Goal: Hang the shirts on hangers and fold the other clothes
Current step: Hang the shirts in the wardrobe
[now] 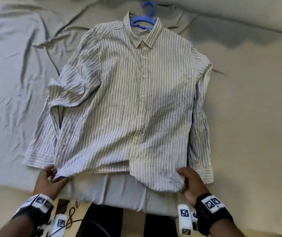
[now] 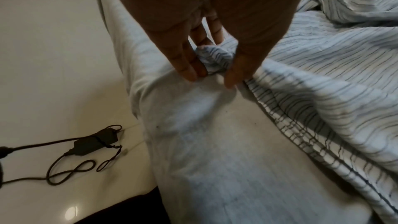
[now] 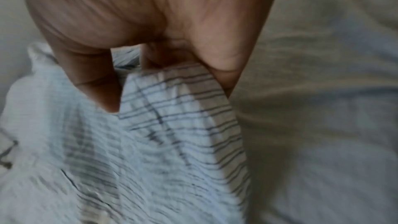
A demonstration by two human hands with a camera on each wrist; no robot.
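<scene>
The shirt [image 1: 126, 100] is thin woven cloth, matt and crinkled, with fine dark stripes and small smooth buttons. The hanger [image 1: 144, 19] is smooth blue plastic. The sheet [image 1: 239, 117] is matt, creased cloth. The floor [image 2: 53, 57] is glossy, its cable [image 2: 71, 159] matt black.

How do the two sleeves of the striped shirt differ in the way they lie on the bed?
The shirt's sleeve on the picture's left is bent and bunched at the elbow, spreading away from the body; the sleeve on the picture's right lies nearly straight along the side. The left cuff stops beside the hem, while the right cuff reaches below it. Both are long, striped and wrinkled.
</scene>
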